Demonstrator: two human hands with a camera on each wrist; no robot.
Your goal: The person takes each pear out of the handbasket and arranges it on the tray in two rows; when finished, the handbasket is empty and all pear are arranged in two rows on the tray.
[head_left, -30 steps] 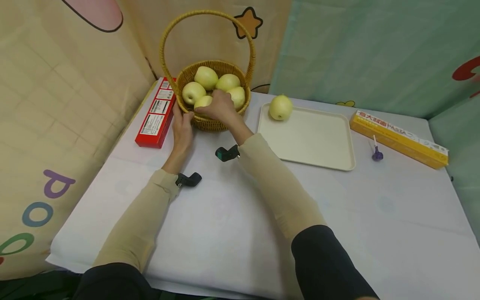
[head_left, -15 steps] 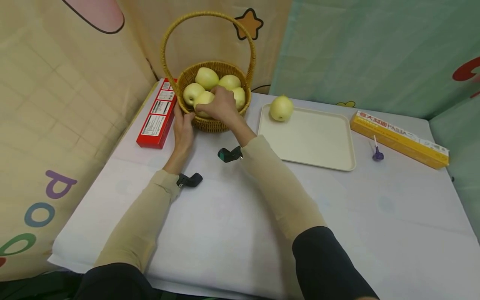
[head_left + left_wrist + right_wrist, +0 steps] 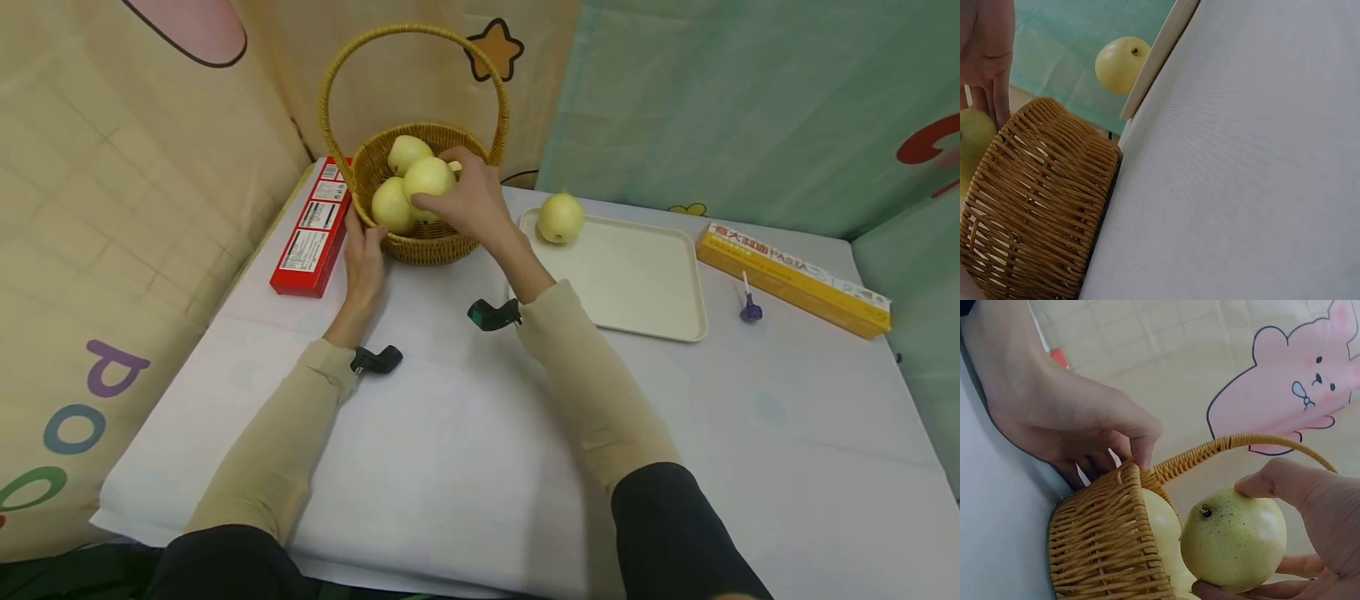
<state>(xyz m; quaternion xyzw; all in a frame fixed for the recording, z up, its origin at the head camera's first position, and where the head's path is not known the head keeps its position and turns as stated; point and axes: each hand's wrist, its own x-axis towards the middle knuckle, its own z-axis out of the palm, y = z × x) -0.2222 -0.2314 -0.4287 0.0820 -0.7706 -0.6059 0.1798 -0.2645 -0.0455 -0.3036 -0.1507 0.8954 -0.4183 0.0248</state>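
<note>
My right hand (image 3: 480,198) grips a pale yellow-green pear (image 3: 430,177), raised above the wicker basket (image 3: 429,252). Dark speckles and a short stem show on this pear (image 3: 1235,540) in the right wrist view. My left hand (image 3: 366,262) holds the basket's near left side, its thumb hooked over the rim and its fingers along the outer wall, as the right wrist view shows. Other pears (image 3: 392,206) lie inside the basket, partly hidden by the held pear and the right hand. One more pear (image 3: 561,218) sits on the far left corner of a cream tray (image 3: 645,275).
A red box (image 3: 311,233) lies left of the basket. Right of the tray are a yellow pasta box (image 3: 795,279) and a purple lollipop (image 3: 751,311). The basket's tall handle (image 3: 412,28) arches over its opening. Printed curtains (image 3: 720,108) stand behind the white-covered table (image 3: 420,467).
My right hand has lifted the pear from the near part of the basket, up and to the right. The left hand stays on the basket.
</note>
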